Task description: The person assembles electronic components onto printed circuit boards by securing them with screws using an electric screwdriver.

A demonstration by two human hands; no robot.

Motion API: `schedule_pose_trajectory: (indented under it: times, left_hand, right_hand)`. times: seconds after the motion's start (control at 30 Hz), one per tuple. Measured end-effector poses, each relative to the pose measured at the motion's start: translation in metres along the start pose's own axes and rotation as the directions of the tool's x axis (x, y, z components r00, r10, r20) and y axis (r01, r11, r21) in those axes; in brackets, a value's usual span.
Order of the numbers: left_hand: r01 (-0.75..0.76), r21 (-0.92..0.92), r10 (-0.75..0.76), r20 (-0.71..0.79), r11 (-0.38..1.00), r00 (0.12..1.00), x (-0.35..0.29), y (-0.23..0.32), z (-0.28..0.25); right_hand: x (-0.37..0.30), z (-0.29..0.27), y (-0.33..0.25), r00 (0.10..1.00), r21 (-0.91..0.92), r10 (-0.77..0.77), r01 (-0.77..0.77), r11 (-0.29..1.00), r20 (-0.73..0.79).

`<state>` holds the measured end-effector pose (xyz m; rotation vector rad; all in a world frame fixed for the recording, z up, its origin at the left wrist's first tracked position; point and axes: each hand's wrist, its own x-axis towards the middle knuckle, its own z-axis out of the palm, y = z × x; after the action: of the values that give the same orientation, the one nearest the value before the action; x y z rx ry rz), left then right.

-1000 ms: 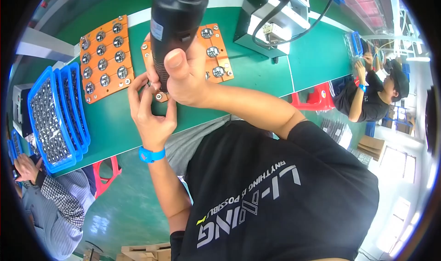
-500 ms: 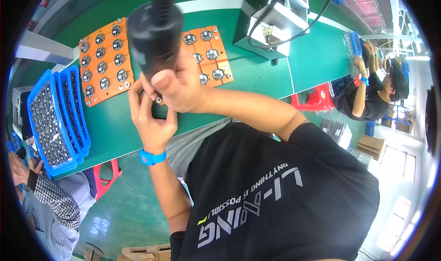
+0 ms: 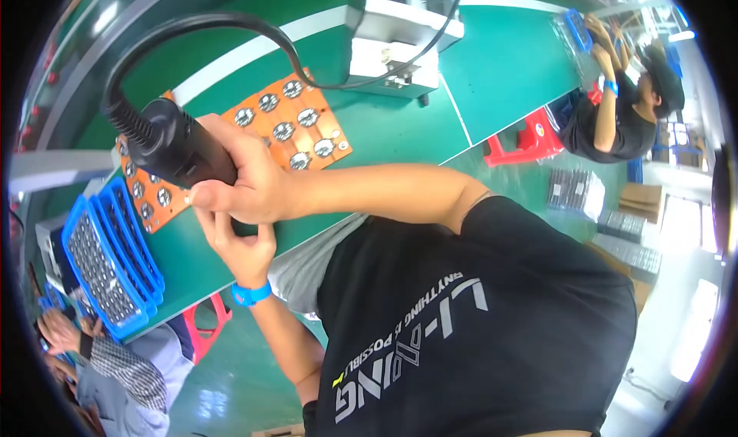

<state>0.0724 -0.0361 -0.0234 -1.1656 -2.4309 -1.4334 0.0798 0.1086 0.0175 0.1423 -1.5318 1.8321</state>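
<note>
On your left stand at least three blue trays [image 3: 141,308], then the first of two orange boards [image 3: 178,203] on the desk [image 3: 377,122]. Your one black corded driver [image 3: 183,146] is above that board, tipped further left than half a second ago, its long axis slanting from raised far-left cord end to near-right. Your left hand [image 3: 244,256] has bent fingers; I can't tell on what. Your right hand's [image 3: 250,177] fingers grip the driver. Farther right: the second board [image 3: 327,128], one machine [image 3: 388,56].

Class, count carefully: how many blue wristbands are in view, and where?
2: one wristband just below the person's left hand, another wristband on the co-worker at right. More may be hidden.
</note>
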Motion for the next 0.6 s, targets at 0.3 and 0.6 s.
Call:
schedule_pose_trajectory:
  times: [0.3, 0.6]
  left_hand:
    - [-0.06, 0.018, 0.06, 0.017, 0.998, 0.998, 0.02, 0.053, 0.017]
    - [-0.154, 0.1, 0.139, 0.139, 0.983, 0.981, 0.054, 0.078, 0.068]
  right_hand:
    - [0.036, -0.144, -0.118, 0.933, -0.024, -0.308, 0.31, 0.951, -0.187]
    - [0.048, -0.229, -0.081, 0.702, -0.333, -0.703, 0.694, 0.638, 0.114]
